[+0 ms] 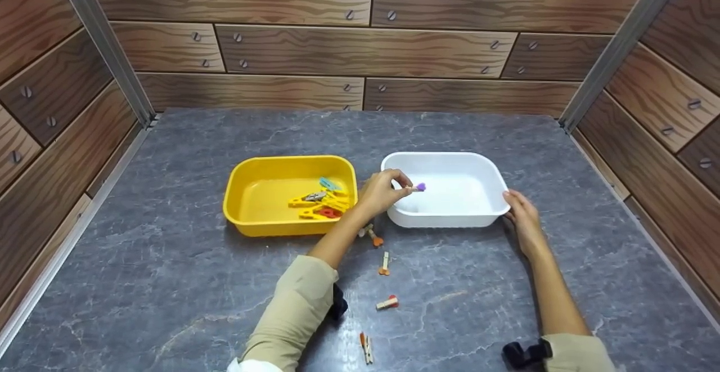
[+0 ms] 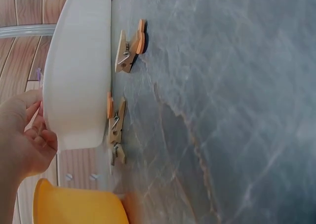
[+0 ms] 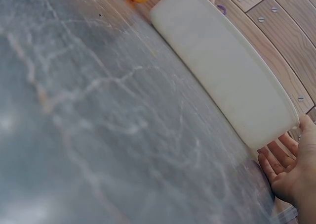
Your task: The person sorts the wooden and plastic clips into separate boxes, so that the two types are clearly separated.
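Observation:
My left hand (image 1: 383,193) pinches a small wooden clothespin with a purple decoration (image 1: 420,187) over the left end of the white tub (image 1: 450,221). The purple tip sticks out past my fingertips; most of the wood is hidden by them. At the tub's right end my right hand (image 1: 524,223) holds the rim, thumb on top and fingers along the outer wall, as the right wrist view shows. Beside my left forearm stands a yellow tub (image 1: 281,229). Inside it lie several yellow clips (image 1: 306,213), a red one (image 1: 330,213) and a light blue one (image 1: 328,184).
Between the tubs and the near edge lie several wooden clothespins: one with an orange end (image 1: 376,239), another orange one (image 1: 385,264), a red one (image 1: 388,303) and one near the front (image 1: 367,348). Wood-patterned walls (image 1: 360,51) enclose the grey marbled table (image 1: 197,282).

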`<state>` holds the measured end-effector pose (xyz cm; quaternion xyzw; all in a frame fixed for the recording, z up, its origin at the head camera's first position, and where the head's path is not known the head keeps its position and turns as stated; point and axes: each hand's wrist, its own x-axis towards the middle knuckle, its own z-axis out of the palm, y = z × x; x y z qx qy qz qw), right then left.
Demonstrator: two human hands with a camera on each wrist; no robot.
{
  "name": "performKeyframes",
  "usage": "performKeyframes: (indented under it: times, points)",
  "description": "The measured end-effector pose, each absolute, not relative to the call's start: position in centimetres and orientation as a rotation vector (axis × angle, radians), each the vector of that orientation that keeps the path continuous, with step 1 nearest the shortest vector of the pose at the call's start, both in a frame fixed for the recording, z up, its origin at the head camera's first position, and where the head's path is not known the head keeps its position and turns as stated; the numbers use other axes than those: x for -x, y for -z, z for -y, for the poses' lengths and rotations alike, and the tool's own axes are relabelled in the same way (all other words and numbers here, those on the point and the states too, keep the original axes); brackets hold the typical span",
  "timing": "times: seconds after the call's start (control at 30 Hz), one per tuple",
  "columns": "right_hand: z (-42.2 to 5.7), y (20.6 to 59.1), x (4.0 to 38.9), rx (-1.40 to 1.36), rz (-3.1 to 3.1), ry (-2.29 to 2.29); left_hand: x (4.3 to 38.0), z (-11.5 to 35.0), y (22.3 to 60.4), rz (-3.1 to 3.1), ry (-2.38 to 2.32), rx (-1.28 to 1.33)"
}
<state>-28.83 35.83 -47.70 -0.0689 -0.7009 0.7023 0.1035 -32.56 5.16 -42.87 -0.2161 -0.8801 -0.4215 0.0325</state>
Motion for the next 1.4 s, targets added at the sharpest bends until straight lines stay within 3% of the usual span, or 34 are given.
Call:
performKeyframes:
  times: [1.4]
  points:
    - [-35.9, 47.6, 28.6, 0.156, 2.090, -2.067, 32.3, -5.8, 43.8, 2.726, 1.198, 0.665]
